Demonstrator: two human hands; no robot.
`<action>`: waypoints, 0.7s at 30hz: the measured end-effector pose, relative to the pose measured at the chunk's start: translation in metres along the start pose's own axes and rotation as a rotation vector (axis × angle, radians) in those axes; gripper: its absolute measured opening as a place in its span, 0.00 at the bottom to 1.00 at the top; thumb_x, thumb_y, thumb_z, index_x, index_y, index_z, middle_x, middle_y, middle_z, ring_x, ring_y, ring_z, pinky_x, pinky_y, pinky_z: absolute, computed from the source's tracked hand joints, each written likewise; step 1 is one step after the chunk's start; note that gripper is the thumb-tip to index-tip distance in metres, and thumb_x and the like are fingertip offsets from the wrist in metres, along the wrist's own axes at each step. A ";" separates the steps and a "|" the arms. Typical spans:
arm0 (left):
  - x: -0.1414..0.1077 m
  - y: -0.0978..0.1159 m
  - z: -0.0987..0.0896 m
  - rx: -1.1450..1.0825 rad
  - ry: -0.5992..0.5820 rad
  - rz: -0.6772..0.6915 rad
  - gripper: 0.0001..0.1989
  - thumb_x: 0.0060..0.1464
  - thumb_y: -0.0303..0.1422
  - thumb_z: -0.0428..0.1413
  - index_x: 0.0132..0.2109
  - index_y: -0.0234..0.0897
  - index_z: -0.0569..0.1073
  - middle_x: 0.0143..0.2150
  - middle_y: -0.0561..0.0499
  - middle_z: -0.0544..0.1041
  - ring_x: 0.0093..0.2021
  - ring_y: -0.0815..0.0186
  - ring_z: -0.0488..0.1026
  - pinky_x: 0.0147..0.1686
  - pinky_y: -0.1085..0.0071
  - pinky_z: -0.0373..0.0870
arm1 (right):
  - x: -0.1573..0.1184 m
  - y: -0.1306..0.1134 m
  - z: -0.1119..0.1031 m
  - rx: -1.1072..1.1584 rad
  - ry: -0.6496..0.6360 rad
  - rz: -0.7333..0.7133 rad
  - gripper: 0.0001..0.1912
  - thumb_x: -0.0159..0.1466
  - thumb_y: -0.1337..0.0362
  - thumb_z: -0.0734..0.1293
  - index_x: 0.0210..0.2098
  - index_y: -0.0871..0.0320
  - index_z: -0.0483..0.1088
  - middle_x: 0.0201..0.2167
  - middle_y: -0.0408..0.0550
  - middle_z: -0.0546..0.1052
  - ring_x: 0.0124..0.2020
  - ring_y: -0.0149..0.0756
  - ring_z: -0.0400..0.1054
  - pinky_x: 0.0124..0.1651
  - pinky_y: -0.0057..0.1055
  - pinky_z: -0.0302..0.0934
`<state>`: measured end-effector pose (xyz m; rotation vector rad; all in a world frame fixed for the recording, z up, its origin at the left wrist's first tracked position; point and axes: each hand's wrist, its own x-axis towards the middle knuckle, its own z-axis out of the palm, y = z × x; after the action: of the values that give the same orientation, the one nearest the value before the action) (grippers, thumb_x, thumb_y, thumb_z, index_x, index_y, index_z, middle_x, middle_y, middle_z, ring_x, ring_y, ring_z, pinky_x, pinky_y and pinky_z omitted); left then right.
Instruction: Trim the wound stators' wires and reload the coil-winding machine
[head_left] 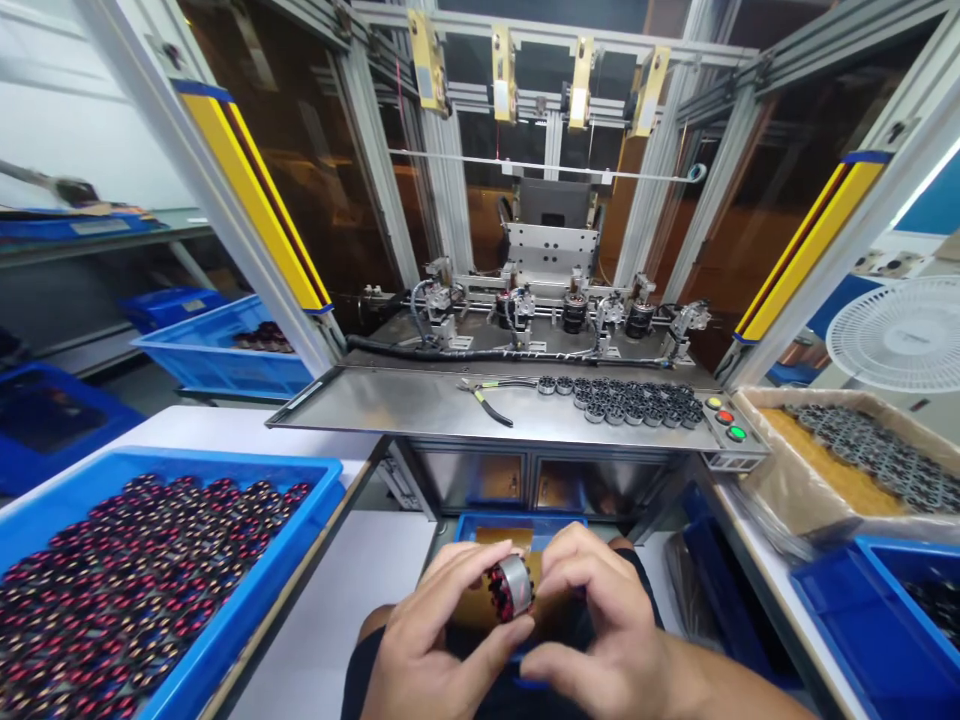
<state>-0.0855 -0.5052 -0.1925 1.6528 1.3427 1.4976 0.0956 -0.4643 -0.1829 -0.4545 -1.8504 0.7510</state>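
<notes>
My left hand (442, 630) grips a motor stator (516, 584) between thumb and fingers, above my lap. The stator is a short ring with a silver outer band, and dark red windings show on its left face. Close on its right side is my right hand (600, 620), fingers curved and thumb held apart from them. The right fingertips are near the stator's edge; whether they touch it I cannot tell. Below the hands, a blue bin (469, 522) is partly hidden by them.
A blue tray (330, 480) of wound stators stands at left. On the steel shelf (375, 400) lie cutters (491, 407) and several bare cores (637, 400). Behind is a winding machine (551, 250); push buttons (725, 417) sit at its right. A lined box (780, 490) holds more cores.
</notes>
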 end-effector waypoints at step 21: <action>-0.007 -0.009 -0.006 0.008 -0.049 0.195 0.22 0.50 0.23 0.65 0.52 0.45 0.78 0.50 0.47 0.82 0.50 0.60 0.81 0.50 0.71 0.78 | 0.010 -0.002 -0.030 0.023 -0.122 0.476 0.12 0.66 0.63 0.68 0.26 0.58 0.68 0.26 0.42 0.71 0.29 0.30 0.65 0.35 0.27 0.59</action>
<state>-0.0934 -0.5094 -0.2017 1.8577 1.1919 1.5508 0.1193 -0.4511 -0.1663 -0.8678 -1.8636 1.1369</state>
